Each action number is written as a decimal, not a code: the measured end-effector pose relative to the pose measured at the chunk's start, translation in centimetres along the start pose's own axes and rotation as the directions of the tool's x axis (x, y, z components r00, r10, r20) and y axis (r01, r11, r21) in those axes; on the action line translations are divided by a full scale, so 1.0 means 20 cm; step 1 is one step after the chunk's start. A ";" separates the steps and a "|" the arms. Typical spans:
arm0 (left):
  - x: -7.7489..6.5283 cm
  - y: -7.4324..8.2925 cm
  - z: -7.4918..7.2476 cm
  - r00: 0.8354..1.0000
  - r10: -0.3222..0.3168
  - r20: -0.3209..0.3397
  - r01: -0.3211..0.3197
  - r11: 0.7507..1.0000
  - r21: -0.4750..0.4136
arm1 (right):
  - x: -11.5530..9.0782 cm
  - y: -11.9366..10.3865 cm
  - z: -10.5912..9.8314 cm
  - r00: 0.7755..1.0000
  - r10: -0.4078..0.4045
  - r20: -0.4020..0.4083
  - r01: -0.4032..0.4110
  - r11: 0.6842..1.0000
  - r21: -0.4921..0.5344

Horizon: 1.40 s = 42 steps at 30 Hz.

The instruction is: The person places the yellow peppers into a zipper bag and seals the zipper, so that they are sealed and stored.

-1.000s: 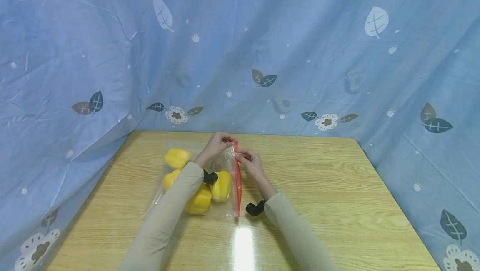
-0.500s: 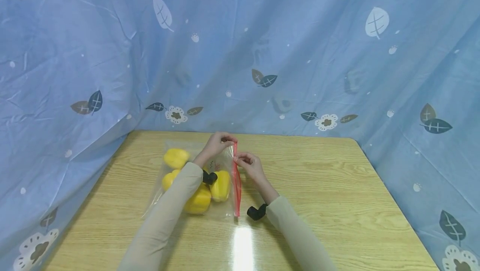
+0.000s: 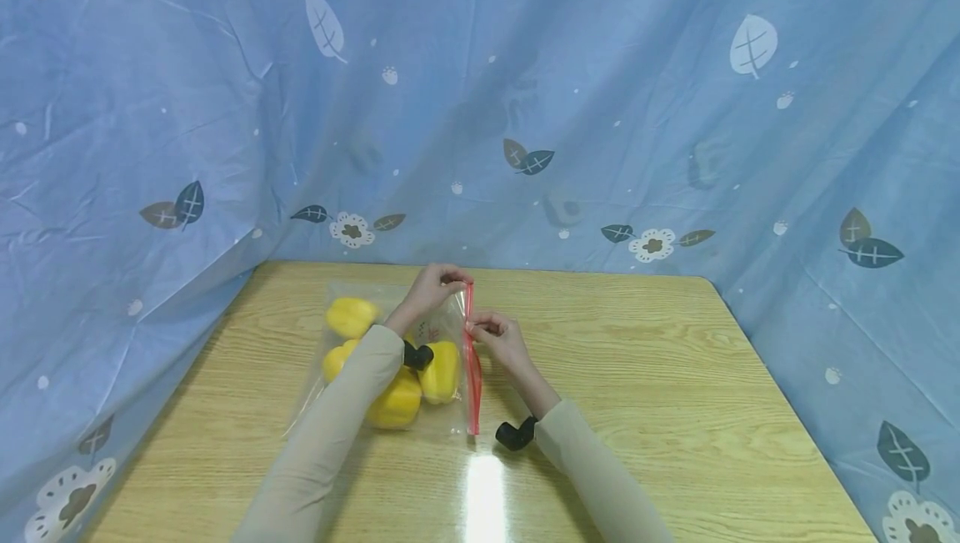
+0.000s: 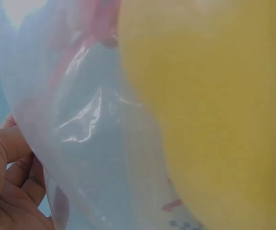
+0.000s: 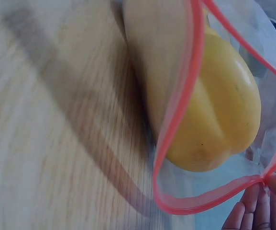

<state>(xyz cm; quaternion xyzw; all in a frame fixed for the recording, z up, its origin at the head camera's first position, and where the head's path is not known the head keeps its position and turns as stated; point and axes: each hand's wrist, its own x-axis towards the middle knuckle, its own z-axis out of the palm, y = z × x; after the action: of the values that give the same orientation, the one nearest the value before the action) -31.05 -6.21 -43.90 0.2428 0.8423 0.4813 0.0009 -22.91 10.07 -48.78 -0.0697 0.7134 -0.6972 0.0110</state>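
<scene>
A clear zip bag [image 3: 450, 418] lies on its side, its red zip strip [image 3: 474, 393] facing right. Several yellow bell peppers [image 3: 441, 372] are inside. At the strip's far end, my left hand [image 3: 437, 286] pinches the bag's corner. A little nearer along it, my right hand [image 3: 501, 341] pinches the strip between thumb and fingers. In the right wrist view, the red strip [image 5: 178, 105] parts into a loop before the pinching fingers [image 5: 257, 208], with a bell pepper [image 5: 219, 105] behind it. Clear film and a pepper [image 4: 214, 96] fill most of the left wrist view.
Black wrist cameras sit at both sleeves, the left one [image 3: 418, 355] over the bag and the right one [image 3: 516, 434] near the strip's close end. The wooden table [image 3: 675, 376] extends to the right. A blue patterned curtain [image 3: 450, 109] surrounds its back and sides.
My right hand has slid a short way along the red strip toward my body, still pinching it. My left hand stays at the far corner. The bag and peppers have hardly moved.
</scene>
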 end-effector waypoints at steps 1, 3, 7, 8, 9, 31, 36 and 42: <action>0.00 0.00 0.00 1.000 0.003 0.000 -0.003 1.000 -0.003 | 0.00 0.00 0.00 1.000 -0.010 0.000 0.010 1.000 -0.001; 0.00 0.01 0.00 1.000 0.008 0.004 -0.008 1.000 0.001 | -0.01 0.00 0.00 1.000 -0.026 -0.001 0.026 1.000 -0.003; 0.01 0.00 -0.01 0.998 0.023 0.050 -0.023 1.000 0.001 | -0.02 -0.01 0.00 1.000 -0.020 -0.023 0.020 1.000 -0.001; 0.01 0.00 -0.01 0.997 0.026 0.069 -0.026 1.000 0.004 | -0.02 -0.01 0.00 0.999 -0.011 -0.030 0.011 1.000 0.000; 0.01 -0.01 -0.01 0.996 0.024 0.091 -0.024 1.000 0.004 | -0.02 -0.01 0.00 0.999 -0.001 -0.038 0.002 1.000 0.002; 0.00 0.02 0.01 0.992 -0.001 0.123 -0.002 1.000 0.026 | -0.01 0.02 0.00 0.995 0.038 -0.093 -0.038 0.999 0.008; 0.00 0.02 -0.01 0.996 -0.022 0.089 0.021 1.000 0.010 | -0.01 0.01 0.00 0.996 0.050 -0.076 -0.051 0.999 -0.015; 0.01 0.01 -0.03 0.997 -0.043 0.072 0.042 0.999 0.006 | -0.06 -0.06 0.01 0.999 0.040 0.004 -0.040 0.999 -0.004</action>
<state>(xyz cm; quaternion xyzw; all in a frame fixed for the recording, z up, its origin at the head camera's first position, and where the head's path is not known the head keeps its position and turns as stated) -31.27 -6.48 -43.41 0.2419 0.8478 0.4702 0.0408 -21.50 9.93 -47.79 -0.0569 0.7161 -0.6952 0.0261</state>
